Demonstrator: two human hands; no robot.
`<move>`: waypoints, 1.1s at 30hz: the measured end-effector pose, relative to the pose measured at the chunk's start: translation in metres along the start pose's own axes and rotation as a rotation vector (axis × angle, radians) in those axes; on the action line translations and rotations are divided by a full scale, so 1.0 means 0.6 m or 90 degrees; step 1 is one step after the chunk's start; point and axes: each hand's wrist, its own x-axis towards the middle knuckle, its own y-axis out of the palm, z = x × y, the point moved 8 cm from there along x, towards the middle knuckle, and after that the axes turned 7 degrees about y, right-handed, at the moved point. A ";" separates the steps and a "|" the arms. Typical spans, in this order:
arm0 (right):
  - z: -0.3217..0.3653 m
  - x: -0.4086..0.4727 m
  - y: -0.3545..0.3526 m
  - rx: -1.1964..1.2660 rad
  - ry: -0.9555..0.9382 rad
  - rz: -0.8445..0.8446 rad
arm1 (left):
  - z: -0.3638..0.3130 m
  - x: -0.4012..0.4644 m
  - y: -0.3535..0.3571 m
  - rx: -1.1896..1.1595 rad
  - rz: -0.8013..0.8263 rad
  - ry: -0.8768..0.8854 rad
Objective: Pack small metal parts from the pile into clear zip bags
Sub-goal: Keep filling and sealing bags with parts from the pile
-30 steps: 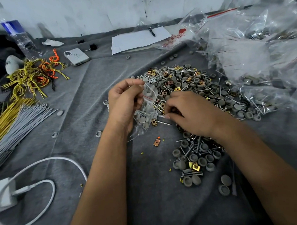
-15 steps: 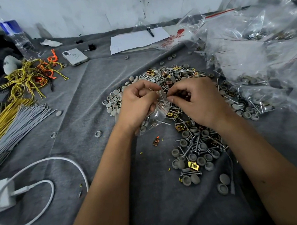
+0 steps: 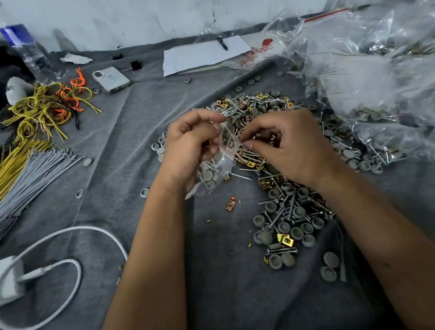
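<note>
My left hand (image 3: 190, 146) grips the mouth of a small clear zip bag (image 3: 218, 169) that hangs tilted above the grey cloth, with grey caps and screws inside. My right hand (image 3: 285, 147) pinches the bag's red-lined opening from the right; whether it also holds a part is hidden by the fingers. Behind and below both hands spreads the pile of screws, grey caps and brass clips (image 3: 283, 212). One brass clip (image 3: 230, 204) lies alone just below the bag.
Filled clear bags (image 3: 372, 88) heap up at the right. Yellow and orange wires (image 3: 47, 107), grey ties (image 3: 25, 178), a white phone (image 3: 111, 79), a water bottle (image 3: 29, 50), paper with a pen (image 3: 204, 53) and a white charger cable (image 3: 66, 271) lie around.
My right hand rose from the pile to the bag's mouth and now stays there. The bag has turned so its opening faces the right hand.
</note>
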 end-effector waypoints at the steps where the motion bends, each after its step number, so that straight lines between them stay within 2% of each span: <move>1: 0.001 0.000 0.002 -0.013 -0.007 0.004 | -0.001 0.000 -0.003 -0.006 -0.007 -0.001; 7: -0.017 0.001 0.013 -0.057 0.023 0.045 | -0.005 0.000 -0.017 -0.054 -0.091 0.009; 10: -0.029 -0.003 0.032 -0.135 0.044 0.116 | -0.008 -0.001 -0.024 -0.068 -0.126 0.019; 13: -0.030 -0.005 0.038 -0.216 0.043 0.125 | -0.007 0.001 -0.030 -0.091 -0.146 0.015; 16: -0.015 -0.006 0.037 -0.148 0.011 0.129 | -0.006 0.002 -0.036 -0.087 -0.169 0.012; 21: 0.013 -0.023 0.081 -0.137 -0.075 0.238 | -0.006 0.001 -0.038 -0.121 -0.194 0.011; 26: 0.006 -0.026 0.098 -0.221 -0.079 0.244 | -0.005 0.000 -0.049 -0.150 -0.232 0.010; 33: 0.009 -0.025 0.090 -0.175 -0.067 0.224 | -0.002 0.002 -0.049 -0.124 -0.224 0.008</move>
